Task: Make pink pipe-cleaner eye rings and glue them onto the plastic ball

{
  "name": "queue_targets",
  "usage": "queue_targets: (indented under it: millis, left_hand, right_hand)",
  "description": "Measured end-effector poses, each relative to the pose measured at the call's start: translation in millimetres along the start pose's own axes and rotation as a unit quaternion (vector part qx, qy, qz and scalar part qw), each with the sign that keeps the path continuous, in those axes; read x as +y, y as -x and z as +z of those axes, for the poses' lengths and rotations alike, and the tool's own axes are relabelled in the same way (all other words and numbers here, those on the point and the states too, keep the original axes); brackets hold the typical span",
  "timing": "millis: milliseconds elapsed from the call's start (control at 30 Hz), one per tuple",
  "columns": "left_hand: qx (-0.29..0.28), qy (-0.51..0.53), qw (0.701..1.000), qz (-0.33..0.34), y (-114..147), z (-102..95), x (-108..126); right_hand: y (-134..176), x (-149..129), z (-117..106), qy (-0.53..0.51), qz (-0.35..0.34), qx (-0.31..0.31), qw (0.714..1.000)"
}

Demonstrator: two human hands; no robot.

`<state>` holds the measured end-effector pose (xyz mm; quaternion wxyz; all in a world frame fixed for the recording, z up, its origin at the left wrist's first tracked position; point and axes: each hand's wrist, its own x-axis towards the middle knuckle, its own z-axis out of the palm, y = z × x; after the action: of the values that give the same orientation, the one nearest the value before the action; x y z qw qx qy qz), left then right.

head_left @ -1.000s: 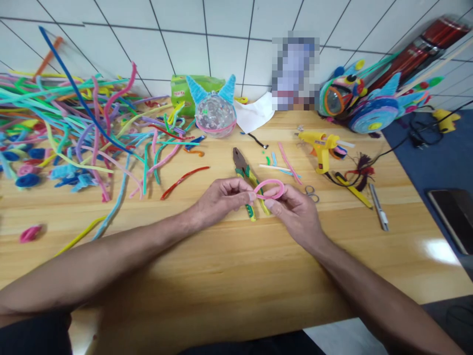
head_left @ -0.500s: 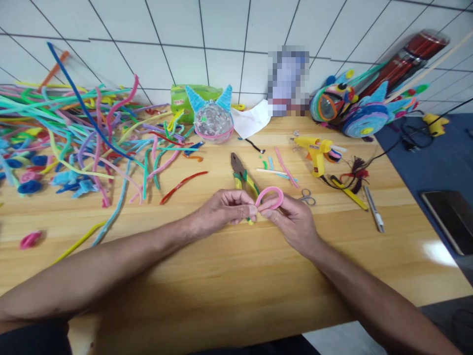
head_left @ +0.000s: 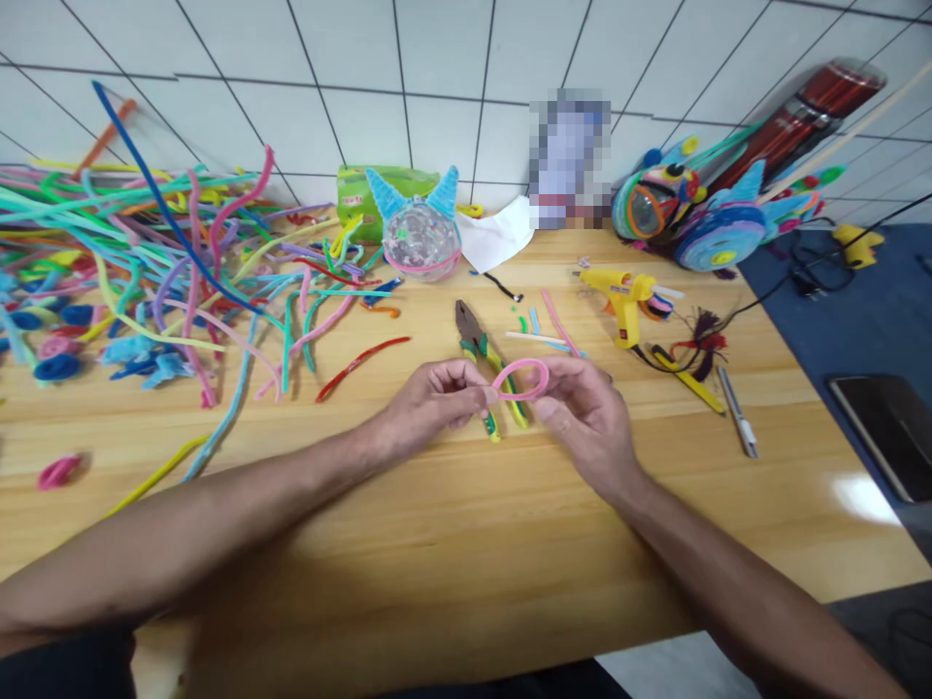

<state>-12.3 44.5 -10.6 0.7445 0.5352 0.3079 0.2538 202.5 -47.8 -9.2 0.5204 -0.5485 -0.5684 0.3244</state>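
Red flask (head_left: 792,128), white tiled wall (head_left: 444,53), dark phone (head_left: 889,435)

pipe cleaners (head_left: 182,238) spread over the table (head_left: 408,544) at upper left; pliers (head_left: 475,335) at centre, a ring (head_left: 519,396) by their handles; upper centre, a ball (head_left: 422,243) before a packet (head_left: 355,199); right, a glue gun (head_left: 621,291).

The pipe-cleaner loop (head_left: 520,396) is plain pink; the pliers (head_left: 476,340) pair dark brown metal with green-and-yellow handles, and the glue gun (head_left: 623,303) is yellow. The worktop (head_left: 408,544) shows honey-toned wood grain, the tiled wall (head_left: 437,58) a dark grid on white. A disc (head_left: 703,248) bears blue concentric rings around a yellow centre.
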Motion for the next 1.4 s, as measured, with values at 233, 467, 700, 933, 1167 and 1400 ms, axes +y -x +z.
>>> queue_targets:
  millis: [233, 467, 700, 933, 1167, 1400]
  left_hand:
    - [-0.052, -0.048, 0.997, -0.031, 4.2, 2.5, 3.5]
    - [-0.073, -0.070, 0.994, -0.034, 6.1, 2.4, 0.0]
    - [-0.080, -0.061, 0.994, -0.036, 4.7, 3.6, 1.0]
    - [-0.083, -0.070, 0.993, -0.036, 5.0, 4.1, 0.7]
    - [-0.084, -0.065, 0.994, -0.028, 6.6, 4.7, 0.2]
    - [-0.071, -0.054, 0.995, -0.040, 7.3, 4.8, -3.4]
  right_hand:
    - [-4.0, -2.7, -1.5, 0.204, -0.189, -0.014, 0.961]
    - [-1.4, -6.4, 4.4, 0.285, -0.258, -0.032, 0.923]
    - [-2.8, -8.4, 4.5, 0.299, -0.295, -0.012, 0.907]
    - [-2.3, -8.2, 2.9, 0.308, -0.304, -0.016, 0.901]
    - [-1.8, -8.6, 2.4, 0.294, -0.285, -0.019, 0.912]
    - [-6.6, -9.5, -2.3, 0.289, -0.277, 0.000, 0.916]
